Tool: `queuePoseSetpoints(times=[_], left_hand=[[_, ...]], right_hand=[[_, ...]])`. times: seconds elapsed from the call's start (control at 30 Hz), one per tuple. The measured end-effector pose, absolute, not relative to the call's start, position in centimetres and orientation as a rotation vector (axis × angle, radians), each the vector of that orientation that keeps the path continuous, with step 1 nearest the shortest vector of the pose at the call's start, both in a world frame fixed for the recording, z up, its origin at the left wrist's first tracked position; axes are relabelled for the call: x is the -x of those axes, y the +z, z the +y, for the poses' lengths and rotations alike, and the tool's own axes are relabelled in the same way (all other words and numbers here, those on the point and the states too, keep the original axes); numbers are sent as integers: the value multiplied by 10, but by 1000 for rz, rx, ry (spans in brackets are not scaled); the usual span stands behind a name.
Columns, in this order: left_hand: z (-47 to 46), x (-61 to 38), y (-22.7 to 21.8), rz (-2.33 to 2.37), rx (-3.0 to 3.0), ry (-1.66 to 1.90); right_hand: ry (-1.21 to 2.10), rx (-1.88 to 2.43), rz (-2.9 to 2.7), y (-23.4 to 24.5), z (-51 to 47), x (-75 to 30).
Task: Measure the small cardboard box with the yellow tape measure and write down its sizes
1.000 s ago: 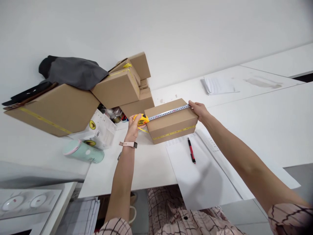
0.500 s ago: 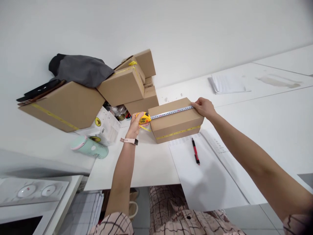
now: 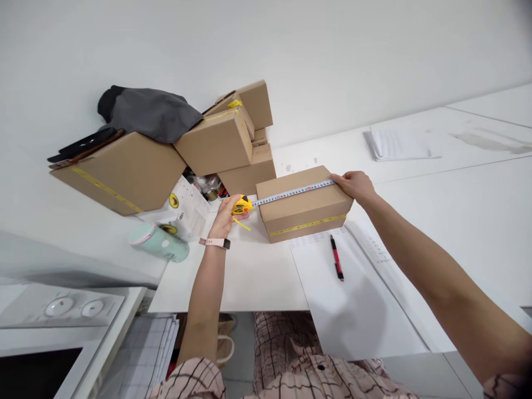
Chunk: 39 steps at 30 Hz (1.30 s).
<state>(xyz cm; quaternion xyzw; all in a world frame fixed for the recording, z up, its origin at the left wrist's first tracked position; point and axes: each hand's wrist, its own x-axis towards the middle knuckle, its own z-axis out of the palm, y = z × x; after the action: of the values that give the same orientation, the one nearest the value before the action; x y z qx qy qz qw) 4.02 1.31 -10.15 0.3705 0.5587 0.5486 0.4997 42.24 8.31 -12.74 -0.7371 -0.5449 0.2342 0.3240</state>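
A closed cardboard box (image 3: 307,208) with a yellow tape strip along its front side lies on the white table. My left hand (image 3: 226,215) grips a yellow tape measure (image 3: 242,205) just off the box's left end; a yellow strap hangs from its case. The silver blade (image 3: 293,192) runs out across the box top to the right. At the far right edge, the fingers of my right hand (image 3: 353,184) pinch the blade's end against the box. The blade's very tip is hidden under those fingers.
Near me lie paper sheets (image 3: 353,316) with a red and black pen (image 3: 337,258) on them. Stacked cardboard boxes (image 3: 216,141), a grey cloth (image 3: 152,113) and a mint-green bottle (image 3: 160,242) stand left. A paper stack (image 3: 399,144) lies at the back right.
My left hand has drawn the tape measure case slightly left, away from the box's end, so more blade shows. The right hand keeps its hold. The whole view has shifted a little.
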Motion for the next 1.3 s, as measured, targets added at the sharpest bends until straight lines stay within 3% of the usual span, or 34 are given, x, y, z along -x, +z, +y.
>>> queuePoseSetpoints(times=[0.47,0.77,1.3], left_hand=[[17,-57,-102,1321,-929,1307],[17,-50,-104,1297,-926,1294],[14,-49,-105,1333,-992,1245]], right_hand=[[568,1973,-1424,-129,87,-424],[244,2044,-1686,-130,94,-418],[89,2123,-1854,-133,98,-407]])
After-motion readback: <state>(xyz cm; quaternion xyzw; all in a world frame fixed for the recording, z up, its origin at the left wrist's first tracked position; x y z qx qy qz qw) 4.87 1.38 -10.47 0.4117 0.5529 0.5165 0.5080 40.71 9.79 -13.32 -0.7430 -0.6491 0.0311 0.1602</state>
